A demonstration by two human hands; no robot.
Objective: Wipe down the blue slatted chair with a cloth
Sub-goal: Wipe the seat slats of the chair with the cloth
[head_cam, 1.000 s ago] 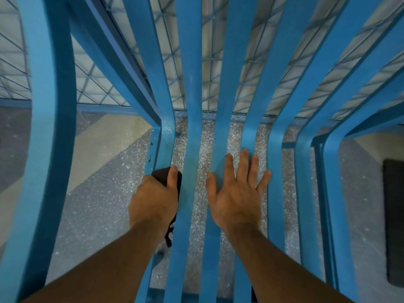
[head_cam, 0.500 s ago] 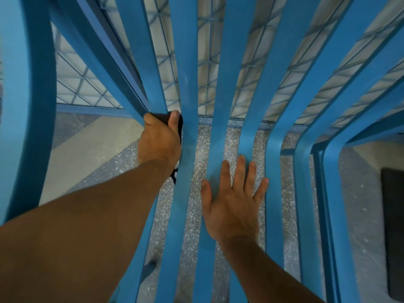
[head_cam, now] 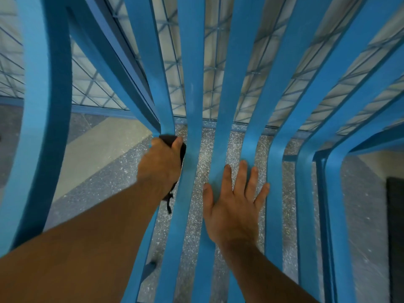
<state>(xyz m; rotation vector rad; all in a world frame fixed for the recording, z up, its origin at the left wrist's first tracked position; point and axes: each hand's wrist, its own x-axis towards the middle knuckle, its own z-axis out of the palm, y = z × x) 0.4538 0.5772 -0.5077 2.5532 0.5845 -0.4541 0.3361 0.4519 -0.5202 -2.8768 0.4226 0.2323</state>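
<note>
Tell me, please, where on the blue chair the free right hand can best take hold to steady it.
The right hand lies flat on the chair seat. Probably best: close a grip around the slat under its fingers, from above; open gaps on both sides let fingers wrap it.

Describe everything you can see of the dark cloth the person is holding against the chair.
The cloth is dark, almost black, and looks soft and bunched. Most of it is hidden inside the left hand, whose fingers wrap over its top. It is pressed against a slat of the blue slatted chair, near the bend where seat meets back. A thin tail of it hangs below the wrist. Its weave is too blurred to tell.
</note>
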